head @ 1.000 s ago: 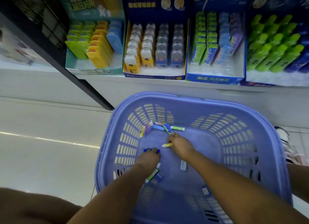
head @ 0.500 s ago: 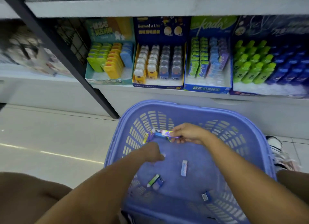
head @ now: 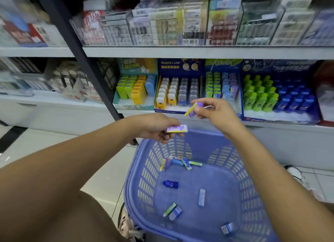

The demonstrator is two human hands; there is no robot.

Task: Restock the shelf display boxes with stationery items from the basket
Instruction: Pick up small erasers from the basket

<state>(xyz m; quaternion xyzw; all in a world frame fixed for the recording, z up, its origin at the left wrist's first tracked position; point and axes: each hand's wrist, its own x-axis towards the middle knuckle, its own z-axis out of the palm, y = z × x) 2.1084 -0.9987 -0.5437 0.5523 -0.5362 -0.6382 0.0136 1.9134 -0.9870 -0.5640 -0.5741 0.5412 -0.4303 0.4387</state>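
Note:
My left hand (head: 155, 128) holds a purple eraser packet (head: 176, 128) above the far rim of the blue basket (head: 137, 178). My right hand (head: 211, 110) pinches a purple and yellow packet (head: 193, 109) higher up, in front of the shelf's display boxes. Behind it stand the dark blue box of animal-shaped items (head: 178, 90) and the blue Kada box (head: 221, 86) with green, blue and purple packets. Several loose stationery items (head: 180, 163) lie on the basket floor, among them a small blue bottle (head: 170, 184).
A teal box of green, yellow and blue items (head: 135, 88) stands left of the dark blue one. A box of green and blue bottles (head: 276, 97) stands at the right. A black shelf post (head: 86, 61) runs diagonally at left. Shoes (head: 296, 175) show beside the basket.
Both hands rose out of the basket with packets in them. The right hand moved up toward the display boxes. The view tilted up, and an upper shelf now shows.

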